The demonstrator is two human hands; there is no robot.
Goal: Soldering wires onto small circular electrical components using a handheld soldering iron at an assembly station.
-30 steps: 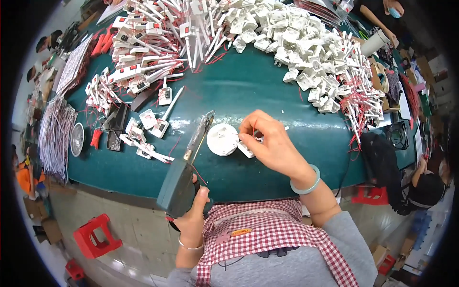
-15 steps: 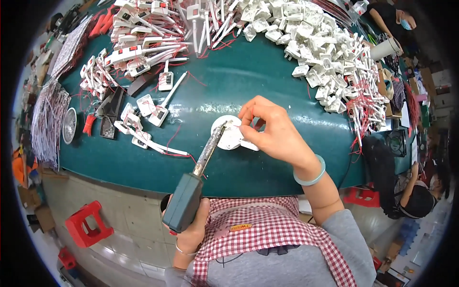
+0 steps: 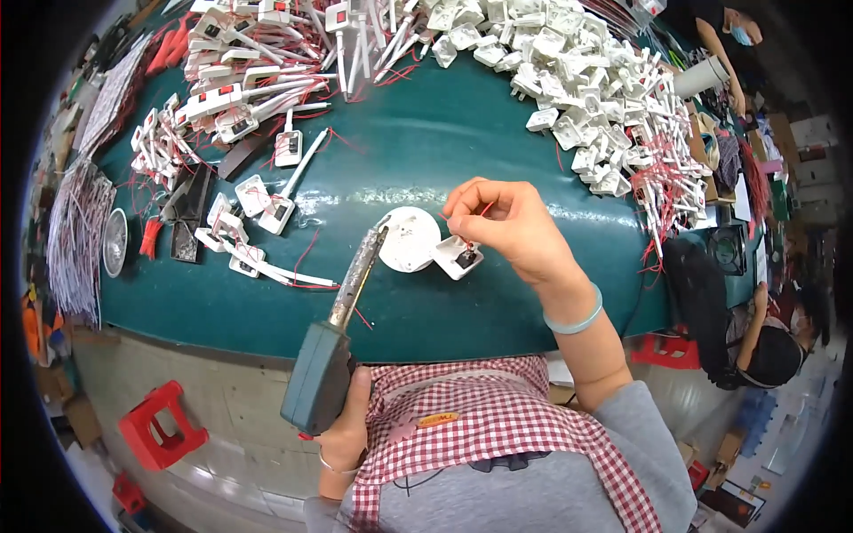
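The step in hand looks like fitting a red wire at a small white box, which lies toward the tabletop's front edge, just right of a white disc. The right hand seems to pinch the red wire between thumb and forefinger above the box; the left hand is wrapped around a soldering gun, its tip by the disc's left rim. The next move probably calls for a steady red wire and careful aim. The left fingers are mostly hidden, and whether the tip touches the disc is unclear
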